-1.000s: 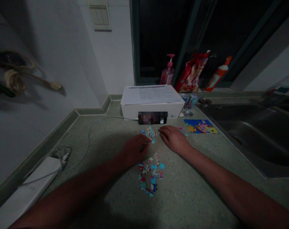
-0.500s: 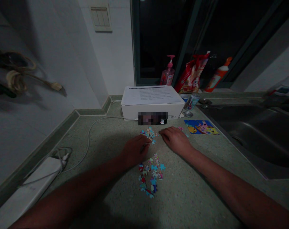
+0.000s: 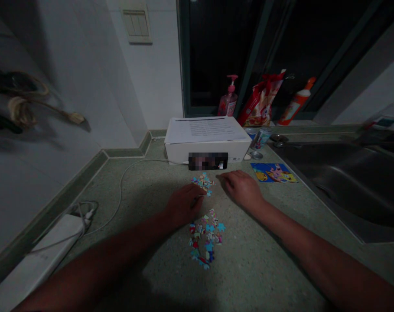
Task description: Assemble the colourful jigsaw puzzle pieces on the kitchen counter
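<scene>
My left hand (image 3: 185, 202) rests low over the counter, its fingers bent together in a pinch beside the far pile of jigsaw puzzle pieces (image 3: 203, 180). Whatever lies between those fingertips is too dark to make out. Right of that pile is my right hand (image 3: 244, 187), its index finger reaching toward the pieces and standing apart from the thumb; nothing shows in its grasp. Closer to me, a second scatter of puzzle pieces (image 3: 210, 237), mostly light blue with red and white bits, lies loose on the counter. Neither hand touches it.
Behind the pieces stands a white box (image 3: 206, 138) with a phone (image 3: 208, 161) against its front, a cable running left to a power strip (image 3: 50, 247). A colourful cartoon picture card (image 3: 275, 173) lies right, beside the sink (image 3: 353, 186). A can (image 3: 262, 138) is behind it.
My right hand has shifted slightly up and right, and the small pieces seen beside it earlier are no longer visible. My left hand has barely moved.
</scene>
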{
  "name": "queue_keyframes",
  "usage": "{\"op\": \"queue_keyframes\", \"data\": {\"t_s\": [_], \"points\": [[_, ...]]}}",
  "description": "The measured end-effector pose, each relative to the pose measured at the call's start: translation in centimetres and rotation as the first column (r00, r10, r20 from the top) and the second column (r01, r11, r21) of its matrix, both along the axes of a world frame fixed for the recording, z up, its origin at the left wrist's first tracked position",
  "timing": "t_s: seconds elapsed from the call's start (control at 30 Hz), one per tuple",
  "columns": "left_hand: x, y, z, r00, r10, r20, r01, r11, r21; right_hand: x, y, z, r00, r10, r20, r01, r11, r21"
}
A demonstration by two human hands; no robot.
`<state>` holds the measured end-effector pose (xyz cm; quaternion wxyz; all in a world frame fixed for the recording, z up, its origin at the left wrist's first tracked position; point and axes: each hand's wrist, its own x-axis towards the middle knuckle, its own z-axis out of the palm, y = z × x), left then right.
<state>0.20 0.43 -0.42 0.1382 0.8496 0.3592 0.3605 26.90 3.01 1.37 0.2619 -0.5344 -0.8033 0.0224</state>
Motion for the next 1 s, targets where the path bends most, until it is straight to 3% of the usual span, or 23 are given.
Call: {"op": "queue_keyframes", "data": {"t_s": [0.07, 0.17, 0.33, 0.57, 0.77, 1.0], "points": [[0.0, 0.0, -0.1, 1.000, 0.023, 0.002, -0.023, 1.000, -0.009, -0.9, -0.8, 0.1, 0.988, 0.007, -0.156, -0.012, 1.000, -0.027], [0.0, -0.1, -0.2, 0.999, 0.053, -0.003, -0.053, 0.998, -0.042, -2.5, -2.2, -0.3, 0.908, -0.005, -0.420, -0.052, 0.991, -0.124], [-0.1, -0.1, -0.1, 1.000, 0.014, -0.007, -0.015, 0.998, -0.058, -4.1, -3.6, -0.7, 0.778, -0.026, -0.628, -0.207, 0.933, -0.295], [-0.2, -0.2, 0.0, 0.998, -0.055, -0.042, 0.054, 0.998, -0.031, -4.3, -3.8, -0.6, 0.737, -0.026, -0.675, -0.280, 0.897, -0.340], [-0.1, -0.2, -0.2, 0.997, -0.057, -0.048, 0.059, 0.998, 0.027, -4.3, -3.8, -1.1, 0.742, -0.021, -0.670, -0.289, 0.892, -0.347], [0.0, -0.3, 0.6, 0.999, -0.041, -0.030, 0.042, 0.998, 0.050, -4.1, -3.7, -1.1, 0.738, 0.001, -0.674, -0.295, 0.900, -0.322]]}}
